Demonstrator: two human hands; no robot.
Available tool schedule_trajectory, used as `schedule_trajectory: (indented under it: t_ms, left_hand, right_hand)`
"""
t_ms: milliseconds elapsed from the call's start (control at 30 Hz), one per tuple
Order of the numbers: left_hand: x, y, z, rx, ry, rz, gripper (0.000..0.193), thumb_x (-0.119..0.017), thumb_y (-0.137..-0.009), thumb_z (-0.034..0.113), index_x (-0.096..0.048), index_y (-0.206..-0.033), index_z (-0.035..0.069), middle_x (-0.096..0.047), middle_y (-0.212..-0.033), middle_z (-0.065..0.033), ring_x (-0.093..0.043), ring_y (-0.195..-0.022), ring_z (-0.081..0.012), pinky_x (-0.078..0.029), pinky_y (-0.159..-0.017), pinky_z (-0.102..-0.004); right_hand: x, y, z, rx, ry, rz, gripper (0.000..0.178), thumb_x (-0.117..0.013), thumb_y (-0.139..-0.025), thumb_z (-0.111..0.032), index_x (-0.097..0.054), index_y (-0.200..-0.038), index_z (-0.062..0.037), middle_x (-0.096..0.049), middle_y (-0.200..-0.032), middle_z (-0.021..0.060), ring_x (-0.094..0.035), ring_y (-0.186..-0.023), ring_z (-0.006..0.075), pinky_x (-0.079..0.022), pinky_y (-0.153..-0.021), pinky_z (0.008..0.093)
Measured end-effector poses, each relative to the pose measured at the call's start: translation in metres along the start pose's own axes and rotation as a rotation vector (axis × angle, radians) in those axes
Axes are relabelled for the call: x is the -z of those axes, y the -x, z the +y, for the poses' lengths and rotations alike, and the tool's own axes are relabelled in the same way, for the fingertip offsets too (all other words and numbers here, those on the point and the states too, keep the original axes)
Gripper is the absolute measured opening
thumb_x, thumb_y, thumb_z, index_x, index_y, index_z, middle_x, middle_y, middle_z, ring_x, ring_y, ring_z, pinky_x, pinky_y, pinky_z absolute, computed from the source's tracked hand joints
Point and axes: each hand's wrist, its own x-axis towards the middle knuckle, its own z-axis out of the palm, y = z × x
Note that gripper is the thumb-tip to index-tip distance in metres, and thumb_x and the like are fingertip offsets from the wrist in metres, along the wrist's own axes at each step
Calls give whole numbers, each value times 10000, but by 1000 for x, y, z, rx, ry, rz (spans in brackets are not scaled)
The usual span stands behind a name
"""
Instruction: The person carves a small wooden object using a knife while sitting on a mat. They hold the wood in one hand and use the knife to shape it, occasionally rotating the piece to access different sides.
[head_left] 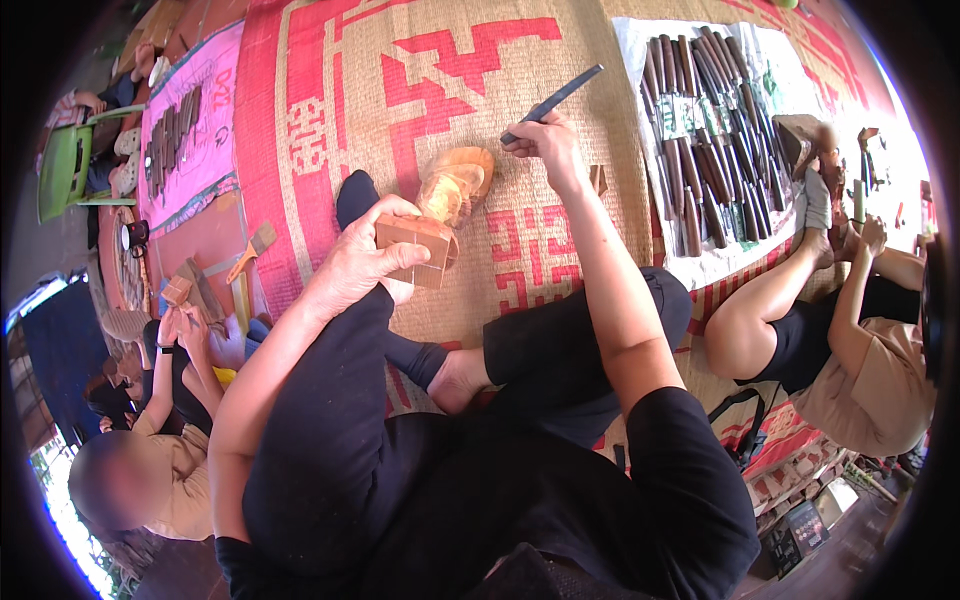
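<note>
A broad woven mat (pixel 350 80), tan with red geometric patterns, is spread across the floor and bent at its edges by the fisheye view. On it, the wearer is seated with knees bent, dressed in black. At the right, a co-worker in a tan top (pixel 865 390) is seen seated; at the lower left, another person in tan (pixel 180 490) is seen, by whose hands a small wooden piece (pixel 176 292) is held. To the right of the wearer's right arm, a white sheet (pixel 690 268) is covered with rows of dark-handled tools (pixel 715 140). At the upper left, a pink cloth (pixel 215 90) is laid out with a smaller cluster of tools (pixel 173 135), and beside it a green chair (pixel 65 175) is partly shown. Near the middle, a carved wooden piece (pixel 455 185), golden and rounded, is placed on the mat just beyond the wooden block (pixel 415 238); whether the two touch cannot be told. The block, reddish-brown and marked with thin lines, is gripped above the mat by the left hand (pixel 360 255), the thumb pressed across its near face, some fingertips hidden behind. By the right hand (pixel 545 150), a slim dark stick (pixel 565 92) is pinched near its lower end between thumb and bunched fingers, its longer part slanted up to the right.
</note>
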Motion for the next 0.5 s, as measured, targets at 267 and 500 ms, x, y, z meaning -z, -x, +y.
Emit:
schedule_trajectory:
  t_ms: [267, 500]
  left_hand:
    - [3, 0, -5, -30, -6, -4, 385, -739, -839, 237, -516, -1118, 94, -620, -1017, -18, -562, -979, -96, -465, -841, -274]
    - [5, 3, -7, -33, -48, -17, 380, -741, -837, 247, -523, -1100, 80, -624, -1001, -25, -567, -979, -99, -464, -849, -283]
  right_hand:
    - [-12, 7, 0, -2, 100, -185, 125, -686, -777, -94, -685, -846, 10, -702, -813, 105, -658, -717, 165, -532, -725, 309]
    - [-12, 5, -1, -1, 132, -220, 180, -687, -780, -114, -673, -902, 17, -701, -836, 121, -669, -762, 200, -527, -742, 312]
